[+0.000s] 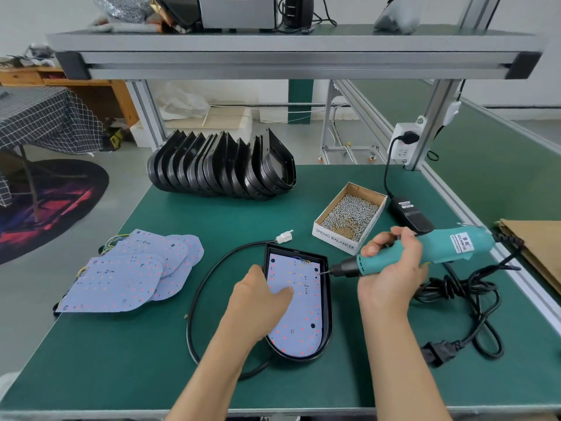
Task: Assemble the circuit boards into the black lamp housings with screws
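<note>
First circuit board seated in housing, left fingers flat pressing it; right fingers grip electric screwdriver at edge hole; stacked boards and housings remain.

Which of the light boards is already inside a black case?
The circuit board under the left hand, seated in the black lamp housing near the front edge. The other circuit boards lie loose in a pile on the mat, left of it.

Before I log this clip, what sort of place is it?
Most likely a small lamp assembly workstation: a green-matted bench under an aluminium frame, a row of black lamp housings, loose LED circuit boards, a box of screws, and an electric screwdriver in the right hand.
</note>
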Tool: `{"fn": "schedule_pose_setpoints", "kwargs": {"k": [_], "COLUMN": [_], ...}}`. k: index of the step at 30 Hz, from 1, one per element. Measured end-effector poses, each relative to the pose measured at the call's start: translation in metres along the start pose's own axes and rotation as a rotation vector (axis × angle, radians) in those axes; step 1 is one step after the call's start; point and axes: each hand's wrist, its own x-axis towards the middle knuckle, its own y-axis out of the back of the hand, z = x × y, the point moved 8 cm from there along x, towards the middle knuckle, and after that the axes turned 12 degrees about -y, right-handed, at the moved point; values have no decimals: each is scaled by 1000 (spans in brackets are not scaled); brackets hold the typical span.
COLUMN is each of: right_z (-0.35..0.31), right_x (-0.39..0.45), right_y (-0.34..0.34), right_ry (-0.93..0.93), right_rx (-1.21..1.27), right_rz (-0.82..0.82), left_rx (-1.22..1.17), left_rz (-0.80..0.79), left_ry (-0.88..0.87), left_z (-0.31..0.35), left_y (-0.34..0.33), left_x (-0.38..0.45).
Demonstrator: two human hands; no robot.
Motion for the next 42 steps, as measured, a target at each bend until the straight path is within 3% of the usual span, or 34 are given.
{"fn": "schedule_pose_setpoints", "kwargs": {"k": [42], "right_z": [1], "right_x": [-14], "right_y": [-25], "right_ry": [120], "right_rx": [-195], "right_rz": [-151], "left_rx": [12], "left_rz": [171], "left_ry": [-98], "left_z": [24], "left_y": [8], "left_x": [-15]}}
